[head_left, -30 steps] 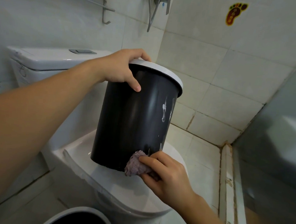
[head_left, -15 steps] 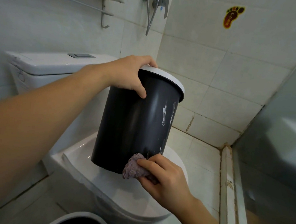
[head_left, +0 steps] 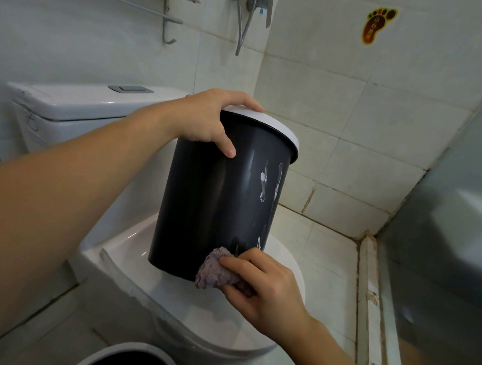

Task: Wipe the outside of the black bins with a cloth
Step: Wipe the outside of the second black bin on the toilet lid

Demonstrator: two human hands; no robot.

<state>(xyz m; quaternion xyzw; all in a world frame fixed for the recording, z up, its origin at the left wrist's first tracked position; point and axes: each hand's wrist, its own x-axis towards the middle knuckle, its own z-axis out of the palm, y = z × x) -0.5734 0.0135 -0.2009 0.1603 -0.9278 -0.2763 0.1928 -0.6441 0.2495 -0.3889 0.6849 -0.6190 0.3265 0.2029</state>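
Black bin (head_left: 218, 209) tilted on a closed toilet lid (head_left: 170, 299), wiped low on its side.
Left hand (head_left: 207, 118) grips the bin's white rim (head_left: 271, 125), fingers curled over the top, thumb on the wall; below that grip the right hand (head_left: 267, 288) pinches a bunched purple cloth (head_left: 215, 268) against the bin's bottom edge. White smears (head_left: 263, 186) mark the wall between both grips. A second bin's rim (head_left: 127, 353) shows beneath, near the floor.
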